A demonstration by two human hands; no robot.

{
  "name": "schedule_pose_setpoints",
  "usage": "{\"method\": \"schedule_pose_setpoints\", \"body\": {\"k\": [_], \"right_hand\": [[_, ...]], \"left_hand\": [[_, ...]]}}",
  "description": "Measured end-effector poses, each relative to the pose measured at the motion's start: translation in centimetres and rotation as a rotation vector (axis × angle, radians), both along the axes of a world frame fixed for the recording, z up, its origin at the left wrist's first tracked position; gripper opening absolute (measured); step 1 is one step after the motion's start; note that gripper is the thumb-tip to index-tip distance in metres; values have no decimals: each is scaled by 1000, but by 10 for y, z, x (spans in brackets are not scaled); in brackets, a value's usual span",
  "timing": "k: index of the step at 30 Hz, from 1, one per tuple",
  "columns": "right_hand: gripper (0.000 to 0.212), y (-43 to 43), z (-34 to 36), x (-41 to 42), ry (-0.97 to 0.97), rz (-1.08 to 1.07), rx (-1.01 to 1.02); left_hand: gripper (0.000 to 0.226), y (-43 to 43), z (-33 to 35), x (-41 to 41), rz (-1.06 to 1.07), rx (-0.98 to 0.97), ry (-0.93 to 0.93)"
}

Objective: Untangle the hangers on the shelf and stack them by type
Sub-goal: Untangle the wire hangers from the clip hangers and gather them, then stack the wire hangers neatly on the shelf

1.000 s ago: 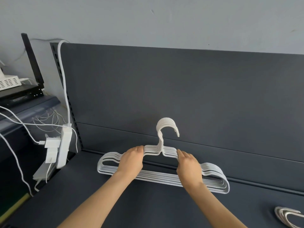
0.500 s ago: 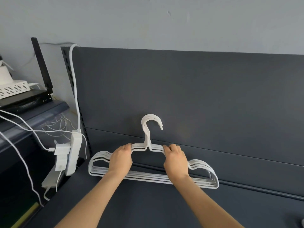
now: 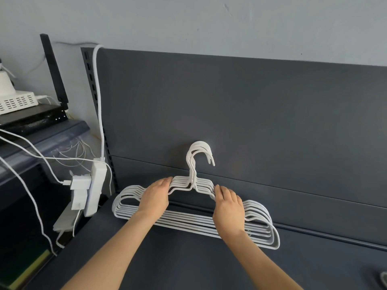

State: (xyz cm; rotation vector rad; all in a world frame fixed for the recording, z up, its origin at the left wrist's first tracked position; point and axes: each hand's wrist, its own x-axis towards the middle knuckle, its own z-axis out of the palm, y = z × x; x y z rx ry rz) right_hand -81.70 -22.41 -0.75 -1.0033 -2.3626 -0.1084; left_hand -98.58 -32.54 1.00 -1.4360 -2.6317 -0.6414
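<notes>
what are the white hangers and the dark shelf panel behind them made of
The white hangers: thin uniform rods with a matte white skin, so probably coated wire, though solid plastic cannot be ruled out. The dark back panel: flat, smooth grey sheet with a straight seam and a slotted upright at its left edge, which looks like painted metal.

The upright back panel [image 3: 251, 114] closes off the shelf [image 3: 188, 266] directly behind the stack of white hangers [image 3: 188, 223], so there is no passage on that side. In front of the stack and to its right, the shelf shows bare dark surface (one small pale object [image 3: 384, 279] sits at the far right edge). Left of the stack, a white power strip [image 3: 95, 185] with plugs and trailing cables [image 3: 101, 114] hangs at the shelf's end.
</notes>
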Motion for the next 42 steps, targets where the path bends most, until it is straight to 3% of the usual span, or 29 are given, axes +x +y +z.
{"method": "schedule_pose_setpoints", "body": {"k": [5, 11, 23, 30, 42], "right_hand": [[60, 0, 0, 1, -21, -5, -8], [66, -1, 1, 3, -48, -15, 0], [65, -12, 12, 51, -99, -42, 43], [57, -16, 14, 133, -126, -39, -4], [57, 4, 13, 359, -262, -67, -301]], "left_hand": [[57, -6, 5, 4, -25, -34, 12], [75, -10, 13, 11, -14, -88, 3], [76, -33, 11, 59, 27, 32, 50], [54, -37, 2, 128, -107, -30, 33], [50, 16, -2, 326, -276, -159, -31]]}}
